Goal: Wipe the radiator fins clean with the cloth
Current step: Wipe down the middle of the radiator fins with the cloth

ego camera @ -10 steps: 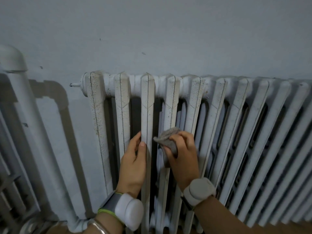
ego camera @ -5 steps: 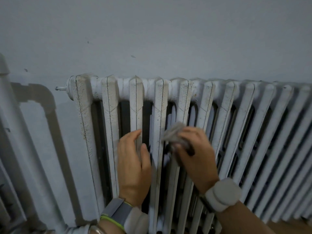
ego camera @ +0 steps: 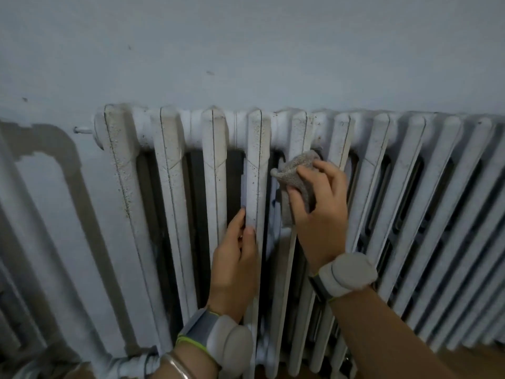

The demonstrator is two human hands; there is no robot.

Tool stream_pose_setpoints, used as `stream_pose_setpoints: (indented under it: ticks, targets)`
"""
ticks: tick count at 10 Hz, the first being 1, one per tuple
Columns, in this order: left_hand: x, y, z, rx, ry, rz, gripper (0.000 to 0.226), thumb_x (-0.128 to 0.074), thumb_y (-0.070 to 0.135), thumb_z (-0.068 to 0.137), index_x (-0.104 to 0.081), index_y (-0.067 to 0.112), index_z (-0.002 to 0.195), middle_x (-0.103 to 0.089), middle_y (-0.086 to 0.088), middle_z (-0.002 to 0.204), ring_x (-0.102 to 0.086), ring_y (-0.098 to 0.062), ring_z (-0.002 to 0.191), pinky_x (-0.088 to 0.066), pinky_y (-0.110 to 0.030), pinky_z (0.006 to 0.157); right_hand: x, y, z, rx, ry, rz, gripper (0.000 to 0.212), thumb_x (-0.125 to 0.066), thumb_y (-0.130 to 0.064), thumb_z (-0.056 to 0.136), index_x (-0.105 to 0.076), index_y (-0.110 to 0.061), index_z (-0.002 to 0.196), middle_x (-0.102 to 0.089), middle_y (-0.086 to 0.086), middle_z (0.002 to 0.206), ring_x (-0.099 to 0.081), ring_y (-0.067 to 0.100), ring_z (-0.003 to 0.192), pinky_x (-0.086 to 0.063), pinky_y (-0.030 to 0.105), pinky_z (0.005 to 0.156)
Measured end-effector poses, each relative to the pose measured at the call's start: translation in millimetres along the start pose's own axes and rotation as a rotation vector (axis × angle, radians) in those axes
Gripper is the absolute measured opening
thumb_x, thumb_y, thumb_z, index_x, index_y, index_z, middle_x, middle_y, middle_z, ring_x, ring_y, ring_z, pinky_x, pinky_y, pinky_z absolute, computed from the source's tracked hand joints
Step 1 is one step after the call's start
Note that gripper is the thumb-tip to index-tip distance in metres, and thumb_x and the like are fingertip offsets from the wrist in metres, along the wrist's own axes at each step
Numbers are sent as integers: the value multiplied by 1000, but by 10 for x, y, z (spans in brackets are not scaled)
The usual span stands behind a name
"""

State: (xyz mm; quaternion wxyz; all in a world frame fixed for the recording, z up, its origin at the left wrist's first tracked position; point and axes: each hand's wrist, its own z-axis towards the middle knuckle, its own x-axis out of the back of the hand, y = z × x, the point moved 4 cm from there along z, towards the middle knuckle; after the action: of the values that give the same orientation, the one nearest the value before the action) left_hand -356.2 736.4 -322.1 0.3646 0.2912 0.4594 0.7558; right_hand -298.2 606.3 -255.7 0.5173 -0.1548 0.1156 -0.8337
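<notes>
Head cam: right hand (ego camera: 319, 209) is gripping the cloth (ego camera: 296, 176) in curled fingers and pressing it near the top of the radiator's (ego camera: 121, 149) fifth fin (ego camera: 299, 132), having climbed and hopped over from the fourth fin (ego camera: 255, 149). Left hand (ego camera: 236, 266) is pinching that fourth fin now, having shifted across too. Looks like they're working rightward, with plenty of speckled fins still waiting.

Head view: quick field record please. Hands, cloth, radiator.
radiator: white painted cast-iron column radiator on pale wall
cloth: small grey textured cloth, bunched, pressed on fifth fin from left, near its top
right hand: grips the cloth
left hand: pinches fourth fin from left, thumb on its front
dirt: dark specks on leftmost fin
</notes>
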Motion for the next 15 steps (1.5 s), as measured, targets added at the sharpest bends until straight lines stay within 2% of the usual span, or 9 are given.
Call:
stream_pose_setpoints:
  ticks: [2,4,5,7,8,10,11,13,15]
  targets:
    - [5,66,-12,0,22,-70,39,-44,19,99,-43,22,138,-47,30,110,-40,35,93,-30,10,78,-3,152,-343,-136,-213,1,27,-62,-8,90,-60,-7,117,-41,-6,127,-37,-10,109,-27,-1,97]
    - [31,109,-33,23,-10,-82,42,-43,25,99,-42,22,141,-50,9,137,-44,3,122,-32,-12,103,-32,359,-835,-88,-385,-87,38,-58,-14,89,-54,-9,126,-50,-5,125,-36,-17,100,-30,-3,87]
    - [39,138,-45,32,-26,-85,43,-42,26,99,-41,22,141,-48,9,137,-42,2,122,-30,-16,104,125,238,-836,-187,-438,-26,15,-57,-10,92,-58,-15,107,-64,-8,101,-60,-3,93,-46,10,82]
    - [28,146,-38,68,-21,-105,40,-40,28,99,-42,24,139,-50,7,135,-44,-1,120,-31,-18,103,179,235,-776,-6,-482,-16,43,-71,4,77,-52,-22,106,-39,-7,114,-38,-16,104,-28,-1,96]
    - [33,147,-40,75,-34,-108,41,-41,31,99,-42,25,140,-50,7,136,-44,-4,124,-32,-24,108,193,118,-590,48,-335,17,44,-72,3,77,-53,-22,107,-38,-4,121,-37,-16,110,-36,8,99]
    - [29,95,-10,84,-63,-130,43,-41,35,98,-41,28,141,-49,11,138,-43,-2,127,-32,-31,113,254,-178,54,93,-19,27,27,-62,-8,87,-61,-5,114,-43,12,123,-41,3,110,-34,9,99]
    - [35,90,12,86,-83,-110,42,-39,34,99,-40,27,141,-49,12,138,-43,1,125,-31,-26,112,205,-185,224,59,-14,107,28,-62,-5,89,-60,-5,116,-40,6,124,-39,-3,114,-32,10,100]
    - [14,110,26,123,-109,-100,47,-38,37,98,-38,22,143,-44,9,141,-40,-2,129,-27,-26,114,-8,-7,59,74,-34,44,28,-64,-4,87,-61,-3,115,-41,20,127,-47,26,118,-38,25,105]
    - [29,92,59,159,-131,-63,50,-35,46,97,-36,28,144,-40,12,145,-35,-3,133,-22,-33,118,-59,229,-333,3,-245,-51,34,-68,-7,84,-59,-14,117,-32,8,133,-47,34,119,-43,41,102]
